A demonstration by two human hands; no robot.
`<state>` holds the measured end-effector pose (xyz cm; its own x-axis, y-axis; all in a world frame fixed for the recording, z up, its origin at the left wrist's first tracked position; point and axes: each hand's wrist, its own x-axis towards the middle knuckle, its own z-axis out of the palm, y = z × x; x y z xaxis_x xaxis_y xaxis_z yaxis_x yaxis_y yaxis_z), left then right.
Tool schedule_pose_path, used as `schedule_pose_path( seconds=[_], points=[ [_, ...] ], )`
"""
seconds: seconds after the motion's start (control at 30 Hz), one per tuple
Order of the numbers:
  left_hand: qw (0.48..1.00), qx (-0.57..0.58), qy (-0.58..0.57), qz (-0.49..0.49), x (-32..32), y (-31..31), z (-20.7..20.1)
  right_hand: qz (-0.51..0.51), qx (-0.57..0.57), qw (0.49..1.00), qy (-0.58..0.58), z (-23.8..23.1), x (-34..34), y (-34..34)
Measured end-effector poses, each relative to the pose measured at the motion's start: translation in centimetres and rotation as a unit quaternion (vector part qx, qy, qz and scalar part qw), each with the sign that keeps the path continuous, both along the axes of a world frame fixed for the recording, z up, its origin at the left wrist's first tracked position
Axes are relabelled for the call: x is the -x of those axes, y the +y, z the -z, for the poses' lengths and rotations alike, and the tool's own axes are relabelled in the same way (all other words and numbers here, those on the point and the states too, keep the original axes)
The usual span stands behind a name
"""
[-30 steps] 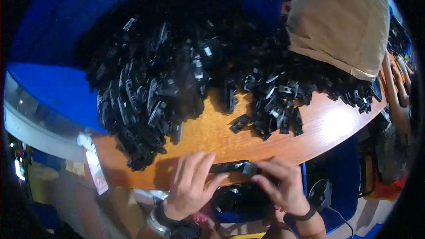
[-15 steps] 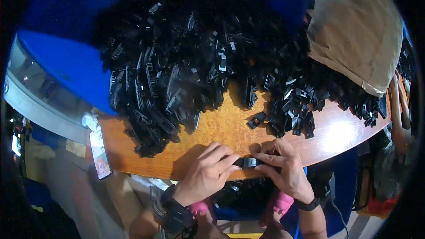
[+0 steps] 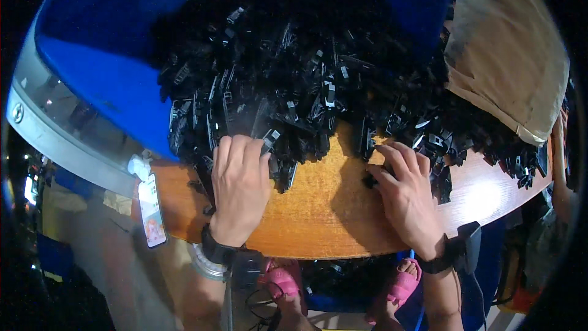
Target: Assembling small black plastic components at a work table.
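A large heap of small black plastic parts [image 3: 306,86] covers the far half of a round wooden table [image 3: 324,208]. My left hand [image 3: 239,184] lies palm down at the heap's near edge, fingers on several black parts. My right hand [image 3: 404,193] rests on the wood at the right, fingers curled over a small black part [image 3: 369,179] at the edge of the heap. Both wrists wear dark bands.
A brown paper sack [image 3: 508,61] stands at the back right. Blue sheeting [image 3: 104,55] lies behind and left of the heap. A phone [image 3: 151,211] hangs at the table's left edge. Pink sandals [image 3: 404,285] show under the table. Another person's arm [image 3: 558,147] is at the far right.
Both hands left the near table edge, where they held one black part together, and reached forward apart to the heap's edge. The view has shifted closer to the pile.
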<state>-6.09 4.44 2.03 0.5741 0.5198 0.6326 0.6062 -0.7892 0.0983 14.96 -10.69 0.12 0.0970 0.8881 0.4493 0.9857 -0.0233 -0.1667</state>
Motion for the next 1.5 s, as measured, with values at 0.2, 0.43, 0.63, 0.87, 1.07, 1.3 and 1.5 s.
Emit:
schedule_pose_path(
  seconds=[0.2,0.43,0.63,0.87,1.07,1.3,1.5],
  points=[
    [0.998,-0.013,-0.029,0.057,0.6,-5.1,1.0,-0.041,-0.052,0.992,0.108,-0.5,1.2,-1.3],
    [0.946,0.297,-0.036,0.128,0.2,-9.1,2.0,0.112,-0.052,0.832,0.541,-1.0,4.8,-6.7],
    [0.95,0.198,0.044,0.238,-1.2,-7.6,1.9,0.115,-0.056,0.822,0.554,0.4,5.0,-7.6],
    [0.912,0.335,-0.04,0.234,-2.1,-8.3,2.7,0.119,0.009,0.927,0.355,0.3,4.9,-8.1],
    [0.905,0.314,-0.03,0.284,-2.3,-7.4,2.4,0.093,0.014,0.938,0.335,0.7,3.7,-8.3],
    [0.88,0.317,0.01,0.354,-2.3,-6.8,2.2,0.027,0.032,0.945,0.323,0.5,3.1,-7.3],
    [0.929,0.242,0.013,0.279,-5.7,-6.5,0.9,-0.057,0.063,0.928,0.363,-0.6,2.1,-8.8]
  ],
)
